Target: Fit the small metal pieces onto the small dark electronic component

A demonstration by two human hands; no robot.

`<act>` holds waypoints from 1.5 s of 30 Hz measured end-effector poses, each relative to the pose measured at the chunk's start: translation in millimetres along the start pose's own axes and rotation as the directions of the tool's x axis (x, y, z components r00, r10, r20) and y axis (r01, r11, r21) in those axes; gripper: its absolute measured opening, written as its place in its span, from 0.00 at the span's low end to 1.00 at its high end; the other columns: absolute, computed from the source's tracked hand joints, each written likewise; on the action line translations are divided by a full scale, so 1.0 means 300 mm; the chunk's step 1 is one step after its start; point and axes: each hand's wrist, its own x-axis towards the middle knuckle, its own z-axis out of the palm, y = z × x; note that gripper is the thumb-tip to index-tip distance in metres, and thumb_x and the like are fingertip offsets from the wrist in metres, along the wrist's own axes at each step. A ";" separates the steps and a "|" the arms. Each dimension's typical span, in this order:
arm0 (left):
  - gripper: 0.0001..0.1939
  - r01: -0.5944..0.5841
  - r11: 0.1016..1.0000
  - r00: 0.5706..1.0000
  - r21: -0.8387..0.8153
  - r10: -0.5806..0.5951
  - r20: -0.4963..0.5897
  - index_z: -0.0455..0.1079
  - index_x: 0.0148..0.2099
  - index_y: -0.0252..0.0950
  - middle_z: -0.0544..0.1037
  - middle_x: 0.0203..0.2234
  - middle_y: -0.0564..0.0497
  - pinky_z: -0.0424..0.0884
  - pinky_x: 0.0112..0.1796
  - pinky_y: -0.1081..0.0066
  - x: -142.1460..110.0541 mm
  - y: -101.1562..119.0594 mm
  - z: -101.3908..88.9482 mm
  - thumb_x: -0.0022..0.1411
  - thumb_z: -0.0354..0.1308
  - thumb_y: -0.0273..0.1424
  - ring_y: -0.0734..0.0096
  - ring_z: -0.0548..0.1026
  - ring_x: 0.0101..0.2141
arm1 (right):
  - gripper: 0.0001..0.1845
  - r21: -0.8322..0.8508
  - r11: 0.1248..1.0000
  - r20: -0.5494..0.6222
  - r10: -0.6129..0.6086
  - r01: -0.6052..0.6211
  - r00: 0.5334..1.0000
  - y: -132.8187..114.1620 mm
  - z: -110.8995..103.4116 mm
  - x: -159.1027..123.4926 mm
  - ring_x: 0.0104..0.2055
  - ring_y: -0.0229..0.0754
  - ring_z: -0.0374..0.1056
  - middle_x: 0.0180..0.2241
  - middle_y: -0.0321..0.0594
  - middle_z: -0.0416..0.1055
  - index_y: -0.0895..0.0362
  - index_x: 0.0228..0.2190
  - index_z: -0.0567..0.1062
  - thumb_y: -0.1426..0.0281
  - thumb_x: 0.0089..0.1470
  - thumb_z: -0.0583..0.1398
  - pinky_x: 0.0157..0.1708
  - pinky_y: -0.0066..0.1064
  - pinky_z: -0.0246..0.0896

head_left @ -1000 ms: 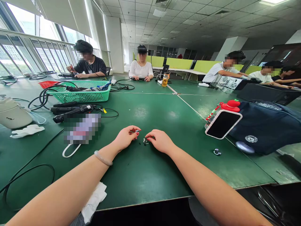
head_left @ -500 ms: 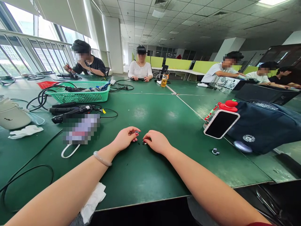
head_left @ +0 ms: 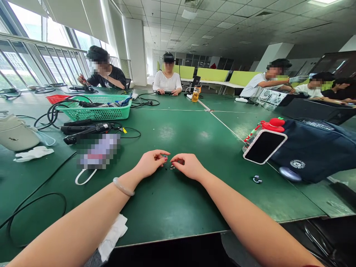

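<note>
My left hand (head_left: pixel 152 163) is over the green table, thumb and fingers pinched around a tiny shiny part (head_left: pixel 165 158), too small to name. Facing it, my right hand (head_left: pixel 189 165) has its fingers curled together, the tips low near the tabletop. Small pale and dark bits (head_left: pixel 172 167) show just under those right fingertips; whether the fingers grip one of them I cannot make out. Only a narrow gap separates the two hands. A dark speck (head_left: pixel 166 169) lies on the table below the left fingertips.
To the left are a green basket (head_left: pixel 94 115) of cables, black tools (head_left: pixel 89 131), a blurred purple item (head_left: pixel 100 150) and a white tissue (head_left: pixel 33 153). On the right stand a phone (head_left: pixel 264 147), a dark blue bag (head_left: pixel 314 152) and a small dark shiny object (head_left: pixel 257 179). Several people sit around.
My right fingertips have lifted slightly, showing more of the small bits beneath. The left index finger reaches out a little further. The view has shifted slightly.
</note>
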 end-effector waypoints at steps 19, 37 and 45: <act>0.19 -0.067 0.996 0.997 -0.051 0.068 0.018 0.71 0.46 0.38 0.77 0.29 0.51 0.71 0.38 0.67 -0.013 0.027 0.028 0.50 0.59 0.32 0.68 0.75 0.30 | 0.16 0.645 0.742 -0.040 0.271 -0.182 0.962 0.022 0.033 0.024 0.18 0.29 0.53 0.17 0.32 0.65 0.60 0.26 0.75 0.62 0.35 0.64 0.19 0.24 0.49; 0.19 -0.204 0.978 0.979 0.052 0.204 0.000 0.67 0.47 0.36 0.70 0.23 0.55 0.68 0.32 0.72 -0.034 0.064 0.018 0.51 0.56 0.31 0.75 0.68 0.26 | 0.10 0.207 0.978 -0.184 0.051 -0.012 0.982 -0.022 0.015 0.002 0.23 0.32 0.57 0.26 0.35 0.69 0.57 0.27 0.75 0.64 0.46 0.59 0.25 0.25 0.55; 0.21 -0.184 0.983 0.980 0.018 0.182 0.084 0.67 0.49 0.36 0.70 0.23 0.55 0.66 0.31 0.74 -0.029 0.054 0.007 0.50 0.56 0.29 0.76 0.67 0.25 | 0.06 0.073 0.997 -0.091 -0.011 0.018 0.996 -0.009 -0.009 0.003 0.24 0.32 0.58 0.25 0.34 0.68 0.57 0.26 0.75 0.67 0.48 0.59 0.26 0.25 0.53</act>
